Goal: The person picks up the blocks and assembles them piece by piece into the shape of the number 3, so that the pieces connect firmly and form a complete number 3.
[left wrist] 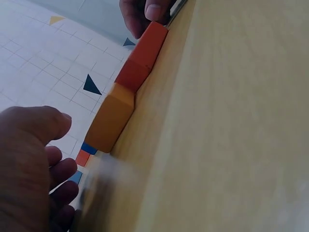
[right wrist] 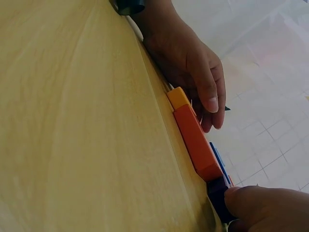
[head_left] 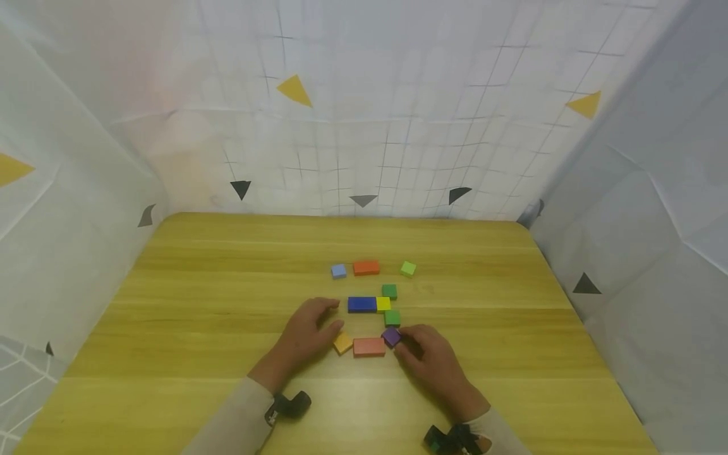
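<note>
Purple block (head_left: 392, 337) lies on the surface (head_left: 227, 272) at the right end of the pink block (head_left: 369, 347), and we see it pinched between the thumb and forefinger of the right hand (head_left: 436, 363). Everything turns, we judge, on its angle: the pink block's long axis runs left to right, while the purple one sits askew to that line. It lies just left of the right wrist, with the near green block (head_left: 392, 318) just beyond it; we cannot tell whether those two touch. Our left hand (head_left: 304, 332) is farther off, its fingers released and loosely bent, holding nothing, beside the orange block (head_left: 343, 343), which sits askew at the pink block's other end.
</note>
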Motion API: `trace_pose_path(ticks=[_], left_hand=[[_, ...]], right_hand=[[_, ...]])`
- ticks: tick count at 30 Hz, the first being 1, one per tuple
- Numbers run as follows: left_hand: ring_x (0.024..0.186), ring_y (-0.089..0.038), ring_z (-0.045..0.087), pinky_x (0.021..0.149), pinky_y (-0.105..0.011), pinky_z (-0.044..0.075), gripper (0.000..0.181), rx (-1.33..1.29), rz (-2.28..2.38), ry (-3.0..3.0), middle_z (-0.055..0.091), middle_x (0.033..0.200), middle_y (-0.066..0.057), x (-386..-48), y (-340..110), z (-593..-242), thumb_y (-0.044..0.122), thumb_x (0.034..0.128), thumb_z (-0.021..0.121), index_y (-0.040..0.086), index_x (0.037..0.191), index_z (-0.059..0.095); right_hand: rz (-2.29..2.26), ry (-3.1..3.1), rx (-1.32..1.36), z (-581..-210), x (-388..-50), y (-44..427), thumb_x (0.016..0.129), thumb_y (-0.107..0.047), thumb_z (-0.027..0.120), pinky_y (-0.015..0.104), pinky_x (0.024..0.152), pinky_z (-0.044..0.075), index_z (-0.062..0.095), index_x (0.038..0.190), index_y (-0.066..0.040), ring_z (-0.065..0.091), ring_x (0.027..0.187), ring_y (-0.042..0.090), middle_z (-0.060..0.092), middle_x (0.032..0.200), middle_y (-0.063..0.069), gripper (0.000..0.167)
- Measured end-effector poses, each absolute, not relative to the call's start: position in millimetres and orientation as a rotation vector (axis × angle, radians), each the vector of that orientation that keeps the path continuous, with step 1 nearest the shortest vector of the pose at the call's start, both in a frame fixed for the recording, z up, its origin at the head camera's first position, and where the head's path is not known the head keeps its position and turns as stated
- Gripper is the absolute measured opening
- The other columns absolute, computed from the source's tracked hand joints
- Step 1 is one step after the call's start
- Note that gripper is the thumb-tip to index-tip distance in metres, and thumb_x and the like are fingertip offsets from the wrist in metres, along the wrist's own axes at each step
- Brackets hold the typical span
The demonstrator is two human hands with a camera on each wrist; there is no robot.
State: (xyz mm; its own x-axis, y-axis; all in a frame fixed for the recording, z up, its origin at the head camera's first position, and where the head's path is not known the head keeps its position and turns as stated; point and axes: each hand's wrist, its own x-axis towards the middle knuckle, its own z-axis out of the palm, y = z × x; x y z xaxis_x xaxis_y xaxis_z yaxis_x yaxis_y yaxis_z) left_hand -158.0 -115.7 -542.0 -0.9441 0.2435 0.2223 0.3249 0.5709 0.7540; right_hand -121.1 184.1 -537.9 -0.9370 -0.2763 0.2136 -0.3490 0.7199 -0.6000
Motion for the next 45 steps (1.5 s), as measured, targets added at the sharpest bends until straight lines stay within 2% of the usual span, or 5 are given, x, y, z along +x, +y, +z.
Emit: trace_pose_path(ticks=[13, 22, 38, 45], left_hand=[[0.123, -0.02, 0.057, 0.107, -0.043, 0.044, 0.043, -0.486, -1.311, -2.691, 0.065, 0.123, 0.002, -174.5, -109.0, -540.1, 0.036, 0.0923, 0.069, 0.016, 0.129, 0.064], [0.127, -0.017, 0.054, 0.11, -0.039, 0.042, 0.045, -0.453, -1.319, -2.76, 0.064, 0.126, 0.004, -178.0, -107.7, -537.0, 0.037, 0.092, 0.069, 0.016, 0.131, 0.064], [0.121, -0.013, 0.055, 0.107, -0.038, 0.045, 0.044, -0.476, -1.33, -2.772, 0.063, 0.124, 0.008, -189.4, -103.5, -540.8, 0.04, 0.0931, 0.068, 0.02, 0.132, 0.062], [0.118, -0.013, 0.057, 0.105, -0.038, 0.046, 0.043, -0.487, -1.289, -2.785, 0.064, 0.121, 0.007, -190.3, -102.4, -541.0, 0.039, 0.093, 0.068, 0.02, 0.131, 0.063]], right_hand=[[0.995, -2.752, 0.556, -541.9, -121.5, 186.3, 0.09, -0.03, 0.075, 0.038, 0.091, 0.055, 0.069, 0.118, -0.018, 0.062, 0.107, 0.009, 0.068, 0.112, -0.008, 0.031], [1.017, -2.763, 0.539, -540.6, -121.3, 186.1, 0.09, -0.029, 0.075, 0.039, 0.091, 0.054, 0.069, 0.116, -0.017, 0.062, 0.106, 0.009, 0.068, 0.111, -0.007, 0.03], [1.061, -2.81, 0.492, -538.2, -120.2, 184.9, 0.091, -0.032, 0.074, 0.036, 0.093, 0.054, 0.068, 0.119, -0.022, 0.06, 0.108, 0.005, 0.066, 0.113, -0.012, 0.03], [1.207, -2.787, 0.419, -541.9, -122.1, 188.3, 0.09, -0.031, 0.075, 0.031, 0.085, 0.056, 0.067, 0.118, -0.025, 0.062, 0.097, 0.002, 0.065, 0.107, -0.016, 0.029]])
